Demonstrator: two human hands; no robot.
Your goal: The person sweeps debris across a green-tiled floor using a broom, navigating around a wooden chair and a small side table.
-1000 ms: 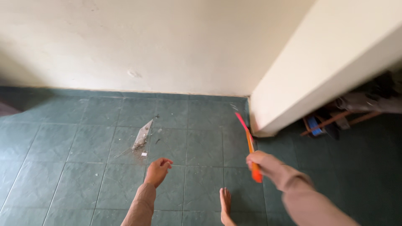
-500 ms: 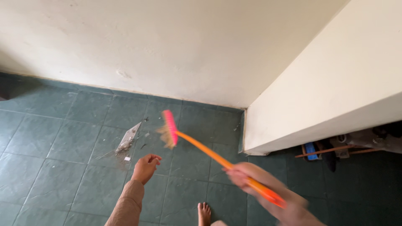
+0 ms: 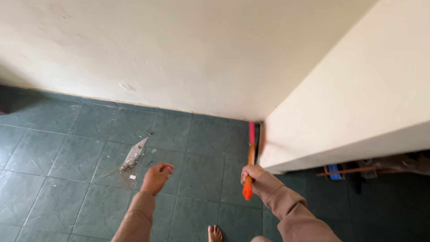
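the right hand [image 3: 252,172] grips an orange-handled pink broom [image 3: 251,152] at the far corner, while the left hand [image 3: 156,178], loosely curled, holds nothing near the debris pile [image 3: 132,157].

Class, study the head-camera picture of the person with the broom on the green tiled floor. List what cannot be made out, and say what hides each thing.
- Broom bristles: head view, seen end-on in the corner, motion-blurred.
- Debris pile: too small to tell what it is made of.
- Things under the ledge: in shadow, cut off by the ledge.
- Foot: cut off by the bottom edge.
- Left hand: palm faces away; it holds nothing visible.
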